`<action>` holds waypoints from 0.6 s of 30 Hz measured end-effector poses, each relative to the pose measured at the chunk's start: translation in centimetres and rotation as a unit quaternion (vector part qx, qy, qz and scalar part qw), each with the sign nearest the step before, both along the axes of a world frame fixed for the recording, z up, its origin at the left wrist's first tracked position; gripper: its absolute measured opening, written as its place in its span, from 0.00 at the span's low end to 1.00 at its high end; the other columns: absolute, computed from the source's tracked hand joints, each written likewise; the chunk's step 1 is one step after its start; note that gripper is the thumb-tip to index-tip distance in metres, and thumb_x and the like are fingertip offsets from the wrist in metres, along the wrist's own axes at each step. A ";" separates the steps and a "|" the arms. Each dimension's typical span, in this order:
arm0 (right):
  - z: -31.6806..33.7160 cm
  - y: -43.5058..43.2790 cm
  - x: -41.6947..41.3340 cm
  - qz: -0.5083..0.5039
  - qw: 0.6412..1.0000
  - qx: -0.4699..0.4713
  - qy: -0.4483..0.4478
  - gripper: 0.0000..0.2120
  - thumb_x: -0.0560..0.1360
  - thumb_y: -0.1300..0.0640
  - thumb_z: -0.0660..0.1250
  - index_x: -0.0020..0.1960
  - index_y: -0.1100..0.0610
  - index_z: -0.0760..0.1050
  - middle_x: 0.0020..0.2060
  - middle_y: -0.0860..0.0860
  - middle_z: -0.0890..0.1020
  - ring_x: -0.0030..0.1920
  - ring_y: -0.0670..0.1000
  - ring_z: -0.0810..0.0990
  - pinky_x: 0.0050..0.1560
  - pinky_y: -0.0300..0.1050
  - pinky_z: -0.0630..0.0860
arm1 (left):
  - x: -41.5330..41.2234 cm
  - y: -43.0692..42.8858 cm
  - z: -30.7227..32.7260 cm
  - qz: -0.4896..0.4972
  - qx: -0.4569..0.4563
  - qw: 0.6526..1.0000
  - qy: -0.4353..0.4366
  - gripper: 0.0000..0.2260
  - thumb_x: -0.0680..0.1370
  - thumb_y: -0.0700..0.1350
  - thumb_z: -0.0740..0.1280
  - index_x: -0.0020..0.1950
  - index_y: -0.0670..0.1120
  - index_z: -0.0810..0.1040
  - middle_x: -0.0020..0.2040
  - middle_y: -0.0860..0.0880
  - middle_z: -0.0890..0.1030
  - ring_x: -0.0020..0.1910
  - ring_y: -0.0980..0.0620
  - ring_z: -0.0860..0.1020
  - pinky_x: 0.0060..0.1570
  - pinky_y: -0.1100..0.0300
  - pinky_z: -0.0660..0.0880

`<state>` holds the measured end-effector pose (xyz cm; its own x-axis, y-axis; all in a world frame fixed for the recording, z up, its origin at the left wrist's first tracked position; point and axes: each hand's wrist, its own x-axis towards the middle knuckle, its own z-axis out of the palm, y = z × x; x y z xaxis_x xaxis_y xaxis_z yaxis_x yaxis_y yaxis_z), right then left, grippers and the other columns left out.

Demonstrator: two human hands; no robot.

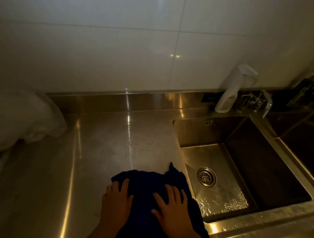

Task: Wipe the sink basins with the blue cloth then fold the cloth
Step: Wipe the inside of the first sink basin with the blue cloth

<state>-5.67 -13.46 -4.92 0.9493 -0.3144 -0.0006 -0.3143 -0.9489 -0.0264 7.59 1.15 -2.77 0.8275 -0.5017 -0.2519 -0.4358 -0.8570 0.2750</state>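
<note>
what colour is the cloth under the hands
Dark blue, almost navy in this dim light; the cloth shows best in the head view, lying on the steel counter.

The dark blue cloth (147,188) lies on the steel desk (108,148), left of the steel sink basin (228,169). Both hands, the left hand (117,202) and the right hand (172,207), rest flat on it. A white soap dispenser (233,89) stands behind the basin.
</note>
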 end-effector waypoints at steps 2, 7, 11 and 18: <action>0.2 -0.7 -0.1 0.024 0.999 0.023 -0.005 0.21 0.58 0.39 0.78 0.48 0.44 0.80 0.48 0.52 0.83 0.47 0.54 0.82 0.49 0.54 0.79 | -0.7 -0.7 -0.3 0.015 -0.010 1.000 0.006 0.27 0.79 0.55 0.59 0.76 0.50 0.58 0.68 0.45 0.69 0.63 0.46 0.69 0.59 0.54 0.70; 1.3 -4.5 -1.7 0.041 0.995 0.074 -0.044 0.17 0.55 0.46 0.82 0.39 0.48 0.79 0.39 0.48 0.81 0.36 0.48 0.80 0.35 0.38 0.76 | -4.2 -4.2 0.8 0.035 0.013 0.998 -0.041 0.35 0.76 0.67 0.39 0.75 0.50 0.63 0.67 0.42 0.71 0.63 0.42 0.70 0.59 0.46 0.70; 3.8 -9.5 -4.2 0.008 0.978 0.155 -0.137 0.14 0.64 0.54 0.79 0.45 0.54 0.78 0.44 0.52 0.81 0.40 0.50 0.81 0.34 0.39 0.77 | -6.9 -9.1 2.7 0.034 -0.010 0.997 -0.074 0.48 0.70 0.69 0.26 0.71 0.49 0.69 0.67 0.39 0.72 0.63 0.37 0.71 0.60 0.41 0.68; 7.1 -18.1 -7.9 0.003 0.972 0.161 -0.172 0.11 0.78 0.53 0.64 0.58 0.57 0.75 0.56 0.55 0.76 0.54 0.53 0.76 0.51 0.44 0.75 | -9.9 -17.8 5.0 0.015 -0.007 0.996 -0.082 0.35 0.72 0.64 0.40 0.71 0.50 0.69 0.70 0.41 0.69 0.67 0.39 0.68 0.62 0.40 0.65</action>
